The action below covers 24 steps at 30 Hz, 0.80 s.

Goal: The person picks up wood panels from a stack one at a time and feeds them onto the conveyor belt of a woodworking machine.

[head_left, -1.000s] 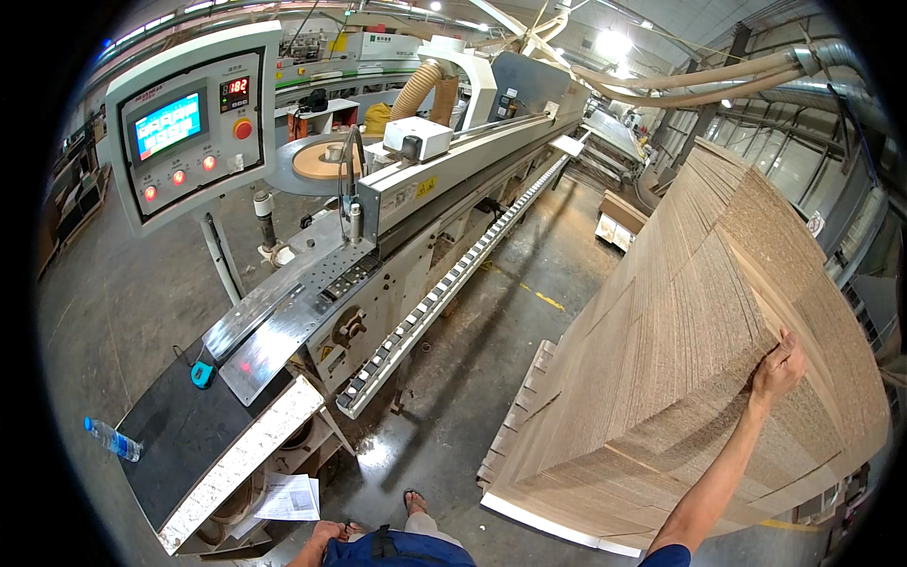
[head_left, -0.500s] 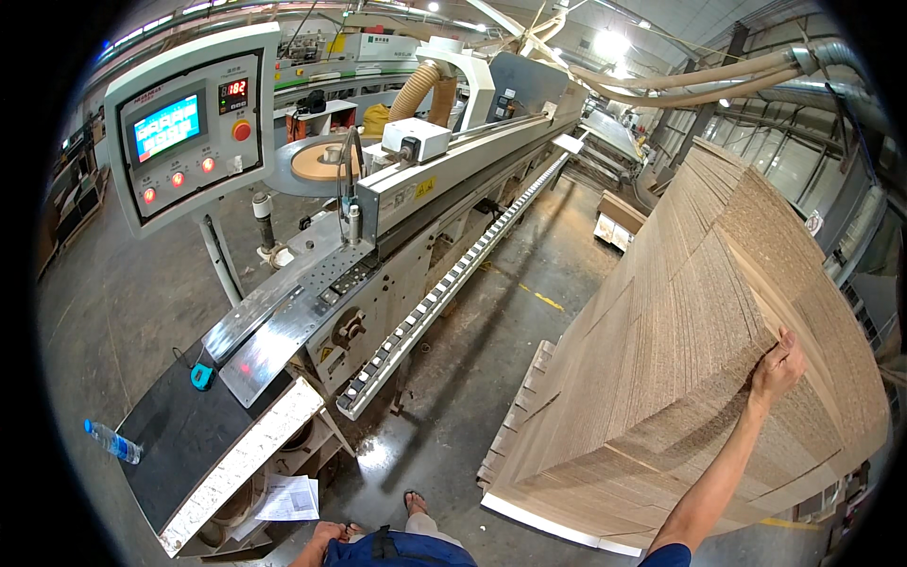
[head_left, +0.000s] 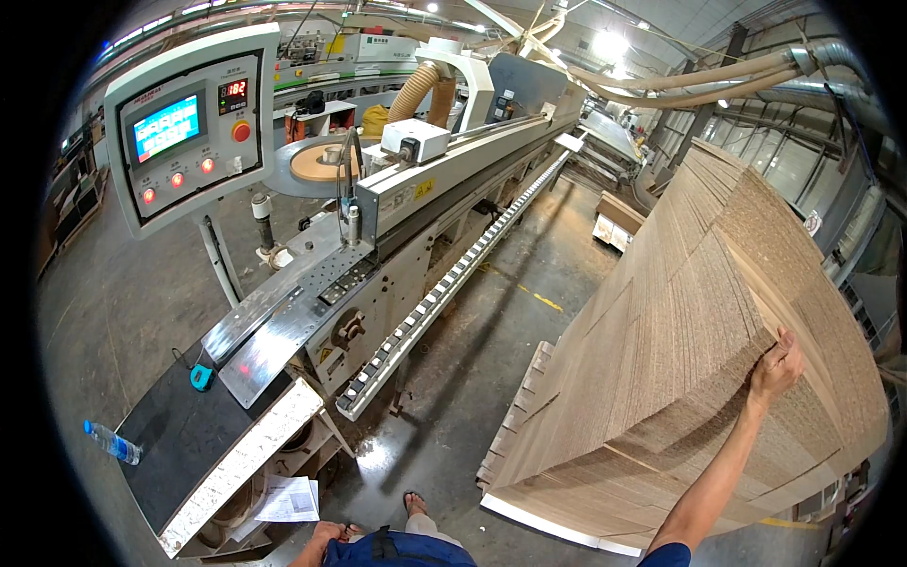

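Note:
To my right rises a tall stack of brown particleboard panels (head_left: 652, 350), its layered edges facing me. My right hand (head_left: 778, 367) reaches up to it from a straight arm, fingers curled at a panel edge on the stack's near right side; the fingertips are partly hidden. Low in the picture, beside my blue clothing, my left hand (head_left: 331, 532) hangs with its fingers curled in. Whatever it may hold is hidden. Printed paper sheets (head_left: 288, 499) lie on a shelf just left of that hand.
Leftward runs a long edge-banding machine (head_left: 453, 175) with a roller rail (head_left: 453, 288) and a lit control panel (head_left: 189, 123). Its dark table (head_left: 179, 444) carries a teal tape measure (head_left: 201, 377) and a water bottle (head_left: 113, 442). A wooden pallet (head_left: 515, 416) edges the stack.

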Motion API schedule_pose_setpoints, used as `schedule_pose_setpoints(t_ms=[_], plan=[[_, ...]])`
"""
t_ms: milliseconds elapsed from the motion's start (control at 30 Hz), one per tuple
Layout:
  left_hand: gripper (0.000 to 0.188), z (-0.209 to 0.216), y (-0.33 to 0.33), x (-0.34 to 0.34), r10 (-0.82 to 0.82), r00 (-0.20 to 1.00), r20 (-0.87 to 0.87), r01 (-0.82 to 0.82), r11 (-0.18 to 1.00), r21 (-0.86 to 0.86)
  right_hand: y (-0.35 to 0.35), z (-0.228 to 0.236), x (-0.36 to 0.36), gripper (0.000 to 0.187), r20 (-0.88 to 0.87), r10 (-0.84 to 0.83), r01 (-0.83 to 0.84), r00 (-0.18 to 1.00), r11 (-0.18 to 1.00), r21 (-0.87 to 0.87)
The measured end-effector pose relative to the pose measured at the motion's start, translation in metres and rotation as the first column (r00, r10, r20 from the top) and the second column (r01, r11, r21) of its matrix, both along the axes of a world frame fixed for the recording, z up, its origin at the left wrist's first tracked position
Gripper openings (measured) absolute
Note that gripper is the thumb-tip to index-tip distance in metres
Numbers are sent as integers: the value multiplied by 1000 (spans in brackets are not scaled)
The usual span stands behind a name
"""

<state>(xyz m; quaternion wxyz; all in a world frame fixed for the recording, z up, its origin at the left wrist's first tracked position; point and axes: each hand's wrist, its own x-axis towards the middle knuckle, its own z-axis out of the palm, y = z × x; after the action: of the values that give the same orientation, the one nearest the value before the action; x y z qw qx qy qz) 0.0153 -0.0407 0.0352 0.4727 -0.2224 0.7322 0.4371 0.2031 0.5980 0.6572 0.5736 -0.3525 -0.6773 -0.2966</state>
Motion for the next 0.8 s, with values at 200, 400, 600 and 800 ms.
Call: schedule_pose_setpoints(t_ms=[200,400,600,800], plan=[[19,57,13,-2,-296,953,58,289,952,102,13,-5,9,56,9,-34,34,999,999,-13],[19,62,8,-1,-393,915,93,372,910,182,2,1,2,55,2,6,-6,1000,1000,23],[20,59,7,-1,-414,905,100,391,900,195,2,1,4,52,15,24,-24,1000,1000,16],[22,58,8,-1,-431,897,103,405,891,206,5,-1,5,51,-6,-3,3,1000,1000,-3]])
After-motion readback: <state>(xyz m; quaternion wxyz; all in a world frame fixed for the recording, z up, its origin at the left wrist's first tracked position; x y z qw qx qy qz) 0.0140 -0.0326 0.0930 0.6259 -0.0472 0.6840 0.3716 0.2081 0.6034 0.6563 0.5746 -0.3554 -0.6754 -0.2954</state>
